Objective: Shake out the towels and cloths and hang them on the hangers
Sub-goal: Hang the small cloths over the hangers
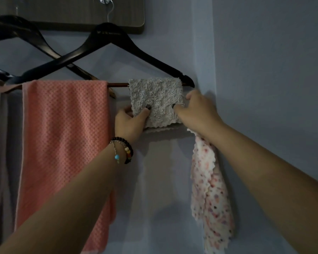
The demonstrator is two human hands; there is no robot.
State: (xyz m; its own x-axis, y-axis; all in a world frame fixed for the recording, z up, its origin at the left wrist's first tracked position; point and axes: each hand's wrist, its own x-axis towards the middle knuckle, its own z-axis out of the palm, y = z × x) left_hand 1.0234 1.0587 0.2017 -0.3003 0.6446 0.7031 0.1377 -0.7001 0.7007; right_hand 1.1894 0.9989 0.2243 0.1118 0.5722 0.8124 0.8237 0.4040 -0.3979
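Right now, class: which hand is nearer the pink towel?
Left. The left hand grips the grey cloth right beside the pink towel; the right hand is beyond the cloth's far edge.

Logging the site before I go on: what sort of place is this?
Probably a home drying or laundry corner, indoors. Black hangers hang from a wall-mounted wooden board on a plain wall, with a pink towel and a grey cloth draped over a hanger bar.

A: Dim, bluish cast, w/ soft shadows on the wall [264,70] below the grey cloth [155,101].
B: Glare?
A: Only a glint on the metal hook [106,4]. Slight blur, wide-angle bend at edges.
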